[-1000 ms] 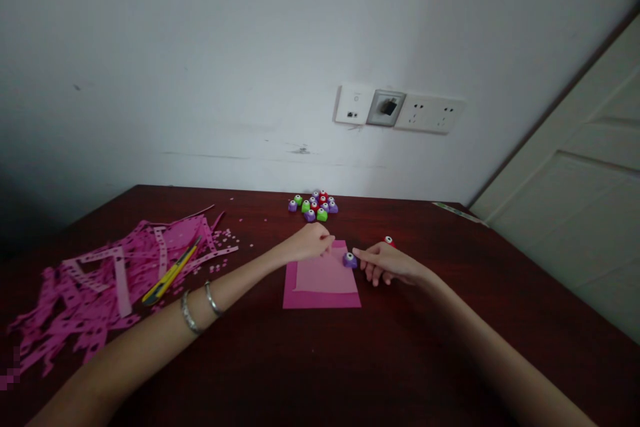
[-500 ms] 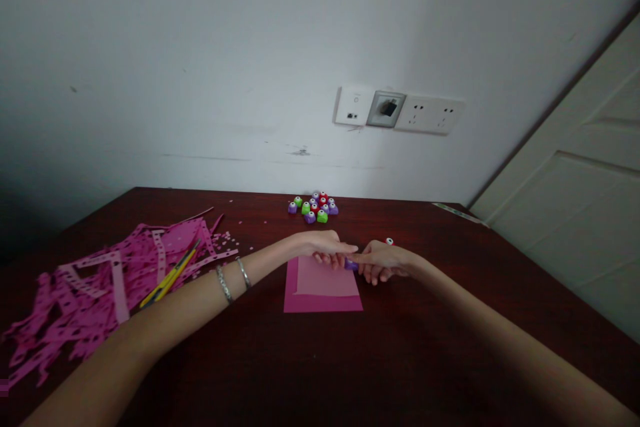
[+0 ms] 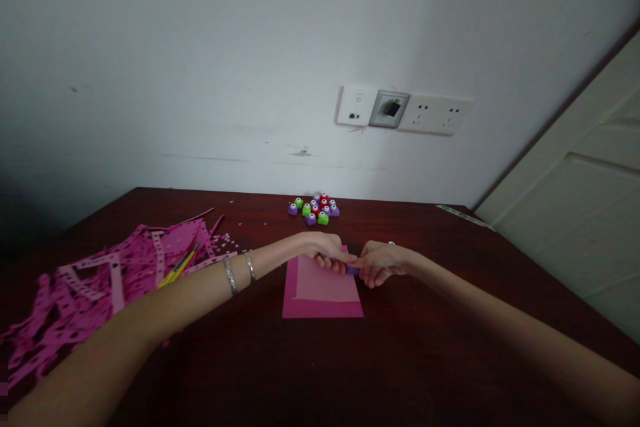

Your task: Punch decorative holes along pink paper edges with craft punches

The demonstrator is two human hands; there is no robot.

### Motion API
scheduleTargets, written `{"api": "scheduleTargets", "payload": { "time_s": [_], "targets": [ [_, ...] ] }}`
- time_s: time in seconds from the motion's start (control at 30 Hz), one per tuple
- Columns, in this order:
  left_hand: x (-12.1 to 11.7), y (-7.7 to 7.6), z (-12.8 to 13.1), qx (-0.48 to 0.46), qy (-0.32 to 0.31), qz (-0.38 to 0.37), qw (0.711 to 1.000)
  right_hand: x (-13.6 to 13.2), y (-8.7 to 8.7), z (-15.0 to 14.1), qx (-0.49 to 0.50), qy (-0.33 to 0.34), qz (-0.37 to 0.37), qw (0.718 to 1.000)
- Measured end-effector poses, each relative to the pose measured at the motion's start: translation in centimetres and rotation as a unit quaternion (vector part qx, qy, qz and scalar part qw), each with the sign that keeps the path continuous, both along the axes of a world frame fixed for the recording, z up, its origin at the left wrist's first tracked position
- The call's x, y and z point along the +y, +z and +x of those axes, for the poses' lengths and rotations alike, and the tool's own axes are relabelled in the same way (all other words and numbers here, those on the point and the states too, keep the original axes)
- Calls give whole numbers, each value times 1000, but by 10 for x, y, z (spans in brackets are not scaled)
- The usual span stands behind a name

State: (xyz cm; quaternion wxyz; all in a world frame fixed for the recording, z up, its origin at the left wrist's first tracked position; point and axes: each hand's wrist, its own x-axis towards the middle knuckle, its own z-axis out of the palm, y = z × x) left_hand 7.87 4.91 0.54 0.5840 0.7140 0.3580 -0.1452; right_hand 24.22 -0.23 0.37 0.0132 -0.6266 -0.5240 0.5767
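Note:
A small purple paper punch (image 3: 353, 270) sits at the right edge of the light pink sheet (image 3: 320, 283), mostly covered by my fingers. My left hand (image 3: 326, 250) is curled over the sheet, its thumb reaching onto the punch. From the other side my right hand (image 3: 381, 263) grips the punch, its thumb meeting the left one on top. Beneath the light sheet lies a larger, darker pink sheet (image 3: 323, 310). Whether the paper's edge is inside the punch is hidden.
Several purple, green and red punches (image 3: 315, 208) cluster near the wall. Another, mostly hidden, shows a white top (image 3: 391, 243) behind my right hand. Pink punched strips (image 3: 75, 293) heap at the left, with a yellow cutter (image 3: 180, 265) on them. A thin strip (image 3: 465, 216) lies back right.
My thumbs have come together and lowered onto the purple punch. My left forearm has shifted slightly right and now covers more of the yellow cutter.

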Motion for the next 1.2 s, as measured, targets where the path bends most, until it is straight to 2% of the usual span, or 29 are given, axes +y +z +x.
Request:
{"api": "scheduleTargets", "payload": {
  "time_s": [0.17,0.27,0.33,0.4,0.5,0.63,0.7,0.77,0.93,1.2],
  "targets": [
    [-7,4,1,8,1,52,999,-4,3,-3,-6,-20,6,1000],
    [-12,6,1,10,-7,132,991,-10,1,-1,6,-38,30,999],
    [-17,6,-1,-1,-12,212,977,-15,-1,-1,10,-44,58,997],
    [-23,7,-7,-16,-4,311,950,-20,-5,-2,5,-48,93,995],
    [-37,8,-20,-16,21,455,890,-27,-11,-5,-34,-66,140,987],
    [-60,9,-39,14,-14,571,820,-34,-18,-8,-78,-74,231,967],
    [-69,8,-46,40,-39,581,812,-37,-15,-7,-98,-68,275,954],
    [-75,6,-51,55,-61,568,819,-39,-9,-4,-117,-45,314,941],
    [-77,-1,-58,52,-83,519,849,-43,5,7,-96,75,418,900],
    [-72,-4,-61,34,-71,496,865,-43,-8,0,-43,126,448,884]
  ]
}}
